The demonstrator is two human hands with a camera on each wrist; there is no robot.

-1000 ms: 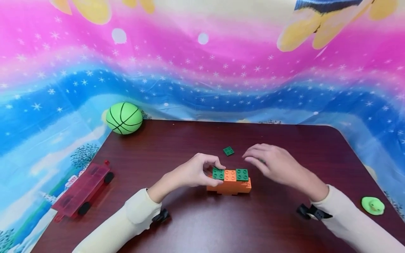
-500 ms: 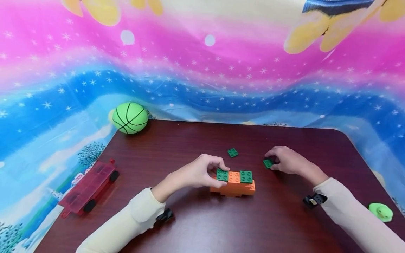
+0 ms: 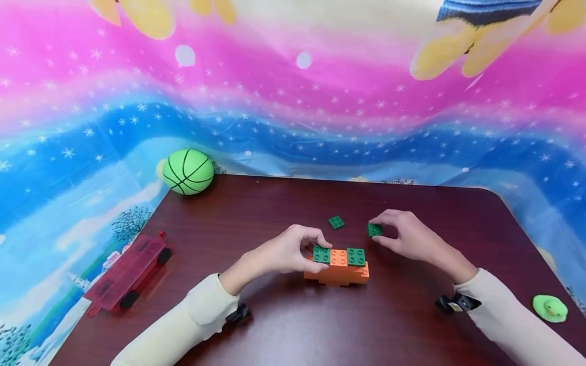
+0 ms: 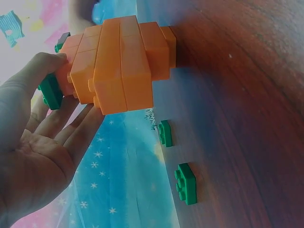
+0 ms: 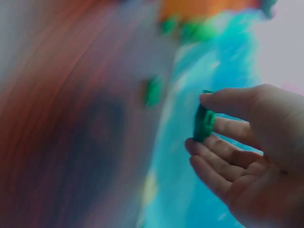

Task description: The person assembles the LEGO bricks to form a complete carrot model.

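Observation:
In the head view my left hand (image 3: 293, 249) grips the left end of a block build of orange toy bricks (image 3: 336, 275), thumb on the near side and fingers behind. A green brick (image 3: 322, 255) tops that end, and a second green brick (image 3: 356, 257) sits at the right end, with orange studs between them. My right hand (image 3: 407, 236), off to the right, pinches a small flat green brick (image 3: 375, 230) between thumb and fingertips. The right wrist view shows this held brick (image 5: 204, 123) edge-on. Two loose green bricks (image 4: 186, 184) lie on the table in the left wrist view.
One loose green brick (image 3: 336, 222) lies behind the build. A green ball (image 3: 188, 172) sits at the table's back left corner, a red toy wagon (image 3: 130, 272) at the left edge, and a green duck-like toy (image 3: 550, 308) at the right. A printed cloth (image 3: 293, 101) hangs behind.
My right hand reached right and down, took hold of a green brick on the table, and has since moved left with it. My left hand keeps its grip on the build.

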